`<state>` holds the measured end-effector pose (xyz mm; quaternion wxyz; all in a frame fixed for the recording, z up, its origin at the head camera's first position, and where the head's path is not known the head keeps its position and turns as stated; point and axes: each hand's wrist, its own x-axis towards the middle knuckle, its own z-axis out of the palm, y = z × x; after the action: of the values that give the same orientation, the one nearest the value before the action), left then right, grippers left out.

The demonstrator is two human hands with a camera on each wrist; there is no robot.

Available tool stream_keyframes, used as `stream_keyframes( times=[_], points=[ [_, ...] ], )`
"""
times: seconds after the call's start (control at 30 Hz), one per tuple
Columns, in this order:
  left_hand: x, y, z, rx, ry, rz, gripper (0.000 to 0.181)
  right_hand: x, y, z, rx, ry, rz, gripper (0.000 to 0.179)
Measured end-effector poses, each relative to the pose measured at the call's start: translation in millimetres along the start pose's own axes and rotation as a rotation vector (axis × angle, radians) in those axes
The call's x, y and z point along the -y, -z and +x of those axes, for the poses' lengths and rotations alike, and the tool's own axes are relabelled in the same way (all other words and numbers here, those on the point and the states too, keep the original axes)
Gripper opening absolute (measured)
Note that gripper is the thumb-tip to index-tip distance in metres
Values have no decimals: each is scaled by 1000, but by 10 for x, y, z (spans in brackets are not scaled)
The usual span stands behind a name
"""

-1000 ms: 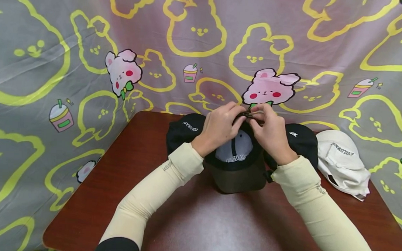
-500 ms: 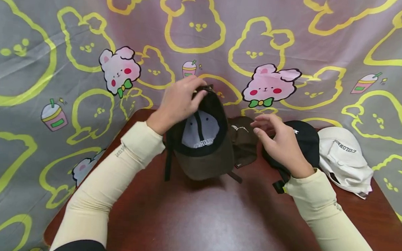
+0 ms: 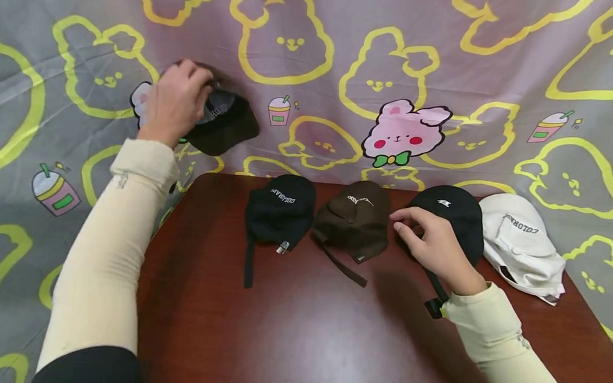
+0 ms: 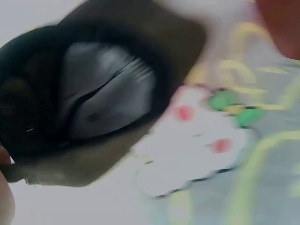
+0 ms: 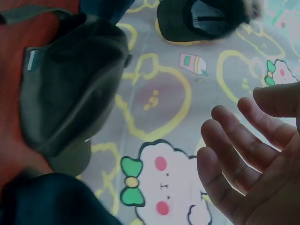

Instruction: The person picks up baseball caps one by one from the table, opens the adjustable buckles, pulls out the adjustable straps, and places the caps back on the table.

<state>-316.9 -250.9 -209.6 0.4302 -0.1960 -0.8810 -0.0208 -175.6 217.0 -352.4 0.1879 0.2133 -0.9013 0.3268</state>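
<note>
My left hand point(image 3: 177, 99) holds a dark brown baseball cap point(image 3: 227, 127) by its back edge, up at the left in front of the patterned cloth. The cap's grey-lined inside point(image 4: 110, 89) faces the left wrist camera, its brim pointing away from the fingers. My right hand point(image 3: 433, 244) hovers at the right with loosely bent fingers and nothing in them. It overlaps a black cap with a white emblem point(image 3: 450, 205) in the head view. In the right wrist view the fingers point(image 5: 225, 159) are spread apart, and a brown cap point(image 5: 75, 89) lies across from them.
A black cap point(image 3: 285, 207) and a brown cap point(image 3: 356, 218) lie in a row on the reddish-brown table point(image 3: 281, 326), straps trailing forward. A white cap point(image 3: 520, 241) ends the row at the right. A cartoon-printed cloth point(image 3: 331, 63) hangs behind the table.
Both hands were together at the cap's back strap. The right hand let go and moved right and down; the left hand carried the cap up and left, uncovering the row of caps.
</note>
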Motion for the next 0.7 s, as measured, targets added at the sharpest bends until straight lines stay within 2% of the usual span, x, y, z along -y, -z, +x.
stream_keyframes(
  times=[0.07, 0.13, 0.23, 0.3, 0.4, 0.57, 0.63, 0.7],
  points=[
    [14, -129, -452, 67, -82, -26, 17, -44, -11, -55, -3, -4, -13, 15],
    [8, -281, -948, 185, -134, -54, 14, -88, -14, -83, 13, -4, -22, 15],
    [-26, -481, -1574, 401, -128, -79, 14, -148, -3, -103, 41, -14, -32, 15],
    [-65, -589, -1833, 529, -85, -108, 13, -190, 26, -125, 48, -25, -36, 15],
    [-116, -714, -1992, 638, -3, -151, 12, -268, 59, -169, 47, -37, -44, 15],
    [-139, -819, -2022, 753, 87, -145, 14, -349, 72, -252, 77, -33, -52, 16],
    [-180, -805, -2003, 852, 130, -131, 18, -371, 93, -289, 99, -41, -53, 16],
    [-275, -735, -1931, 994, 187, -115, 23, -398, 122, -316, 120, -52, -68, 16]
  ],
)
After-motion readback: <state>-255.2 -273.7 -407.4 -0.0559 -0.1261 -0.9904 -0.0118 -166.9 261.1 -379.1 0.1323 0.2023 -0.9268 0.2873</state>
